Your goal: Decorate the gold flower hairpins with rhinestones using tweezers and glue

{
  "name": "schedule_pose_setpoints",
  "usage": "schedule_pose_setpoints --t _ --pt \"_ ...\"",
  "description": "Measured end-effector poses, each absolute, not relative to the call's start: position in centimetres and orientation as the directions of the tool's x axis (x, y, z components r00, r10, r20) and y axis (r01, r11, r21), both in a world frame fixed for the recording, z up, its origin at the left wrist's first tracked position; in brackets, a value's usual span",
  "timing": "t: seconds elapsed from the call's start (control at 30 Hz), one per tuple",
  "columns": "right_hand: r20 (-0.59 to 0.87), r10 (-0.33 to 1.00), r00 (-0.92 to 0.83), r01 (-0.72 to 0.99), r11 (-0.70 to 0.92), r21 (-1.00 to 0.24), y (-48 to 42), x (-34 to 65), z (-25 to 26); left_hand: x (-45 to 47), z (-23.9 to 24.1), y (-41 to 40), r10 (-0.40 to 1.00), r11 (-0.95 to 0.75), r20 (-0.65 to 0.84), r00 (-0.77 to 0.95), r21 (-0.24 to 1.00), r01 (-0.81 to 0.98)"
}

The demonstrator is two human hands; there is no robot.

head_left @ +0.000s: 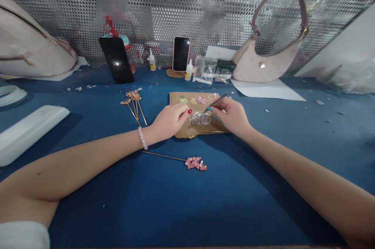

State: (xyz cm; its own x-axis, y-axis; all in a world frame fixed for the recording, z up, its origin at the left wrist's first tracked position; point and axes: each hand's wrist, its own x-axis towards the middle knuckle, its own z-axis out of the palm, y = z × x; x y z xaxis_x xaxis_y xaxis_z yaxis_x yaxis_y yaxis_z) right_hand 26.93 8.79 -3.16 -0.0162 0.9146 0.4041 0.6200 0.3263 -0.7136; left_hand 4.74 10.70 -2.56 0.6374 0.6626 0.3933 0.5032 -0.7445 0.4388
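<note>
My right hand [233, 114] grips dark tweezers [218, 100], their tips low over a heap of clear and silvery rhinestones [200, 118]. The heap lies on a piece of brown cardboard [183, 134]. My left hand [171, 120] rests at the cardboard's left side, fingers curled closed by the heap; whatever may be in them is hidden. Along the back of the cardboard lie small piles of green stones [183, 100], gold stones [193, 101] and pink stones [202, 100]. Nearer me, a hairpin with pink stone flowers [195, 163] lies on the blue table.
Several gold hairpins [134, 102] lie left of the cardboard. Behind stand a black phone [117, 61], another phone [181, 54], glue bottles [151, 61] and plastic bags [206, 70]. A handbag [263, 63] stands back right; a white case [33, 134] and tape roll [11, 96] lie left.
</note>
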Motion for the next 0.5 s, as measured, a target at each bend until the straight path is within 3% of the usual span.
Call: schedule_pose_setpoints --t 0.5 --pt "0.455 0.888 -0.064 0.758 0.340 -0.557 8.56 26.22 -2.57 5.03 -2.63 10.59 0.682 -0.716 0.344 0.645 0.494 0.494"
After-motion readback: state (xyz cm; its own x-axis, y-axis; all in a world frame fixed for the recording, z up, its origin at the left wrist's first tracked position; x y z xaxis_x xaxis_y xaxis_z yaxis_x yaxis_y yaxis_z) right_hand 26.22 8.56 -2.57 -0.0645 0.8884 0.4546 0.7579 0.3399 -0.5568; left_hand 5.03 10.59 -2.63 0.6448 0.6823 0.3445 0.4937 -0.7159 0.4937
